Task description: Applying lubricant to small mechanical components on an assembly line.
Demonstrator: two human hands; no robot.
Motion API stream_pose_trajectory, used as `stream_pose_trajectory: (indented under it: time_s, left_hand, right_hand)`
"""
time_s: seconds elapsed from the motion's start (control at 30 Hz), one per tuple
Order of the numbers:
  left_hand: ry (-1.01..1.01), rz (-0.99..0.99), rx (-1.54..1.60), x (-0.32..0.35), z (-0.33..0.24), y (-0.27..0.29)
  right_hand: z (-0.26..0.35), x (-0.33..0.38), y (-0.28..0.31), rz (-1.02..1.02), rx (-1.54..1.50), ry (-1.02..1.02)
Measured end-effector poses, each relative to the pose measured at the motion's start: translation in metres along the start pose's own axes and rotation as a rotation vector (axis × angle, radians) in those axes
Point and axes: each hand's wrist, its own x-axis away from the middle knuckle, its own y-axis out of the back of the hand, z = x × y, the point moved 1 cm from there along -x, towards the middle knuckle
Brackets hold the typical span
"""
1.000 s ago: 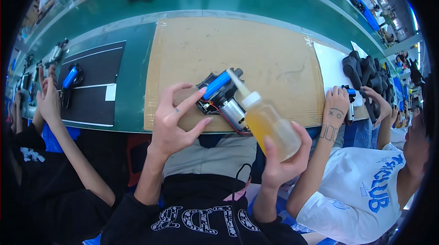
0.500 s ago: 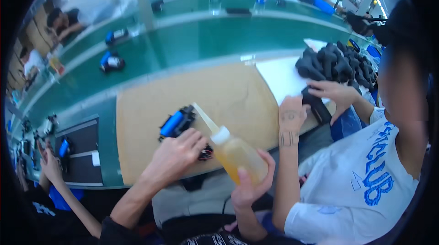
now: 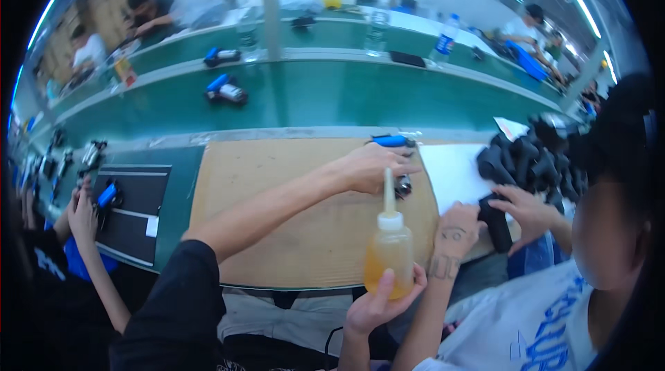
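Note:
My right hand (image 3: pixel 379 304) holds a squeeze bottle (image 3: pixel 388 254) of amber liquid upright near the front edge of the cardboard mat (image 3: pixel 277 218); its long nozzle points up. My left hand (image 3: pixel 374 166) reaches far across the mat and rests on a black and blue tool part (image 3: pixel 393 142) at the mat's far right edge, close to the green conveyor belt (image 3: pixel 312 97). The part is mostly hidden under my fingers, so the grip is unclear.
A person on my right handles a black part (image 3: pixel 496 221) on a white sheet (image 3: pixel 454 175) beside a pile of black parts (image 3: pixel 526 163). Another person's hands (image 3: pixel 80 212) work at a black mat (image 3: pixel 135 208) on my left. More blue and black parts ride the belt (image 3: pixel 225 88).
My view has swung right and up. My left hand has carried the black and blue part away from me to the mat's far edge. The bottle has come upright, away from the part.

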Motion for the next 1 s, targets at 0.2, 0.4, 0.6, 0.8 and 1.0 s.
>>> stream_pose_trajectory:
  time_s: [0.2, 0.4, 0.6, 0.8, 1.0]
  left_hand:
    - [0.57, -0.009, -0.311, 0.114, 0.093, 0.11]
    - [0.787, 0.11, -0.457, 0.251, 0.212, 0.123]
    - [0.783, -0.011, -0.417, 0.227, 0.208, 0.097]
    - [0.599, 0.09, -0.305, 0.174, 0.04, 0.102]
    - [0.574, -0.045, -0.273, 0.185, -0.112, 0.084]
  right_hand:
    - [-0.024, -0.008, -0.013, 0.078, 0.143, 0.05]
    - [-0.027, -0.011, -0.017, 0.049, 0.016, -0.121]
    - [-0.036, -0.016, -0.011, 0.11, 0.072, -0.038]
    - [-0.032, -0.021, -0.012, 0.056, -0.1, -0.182]
    - [-0.014, -0.02, -0.022, 0.022, -0.218, -0.302]
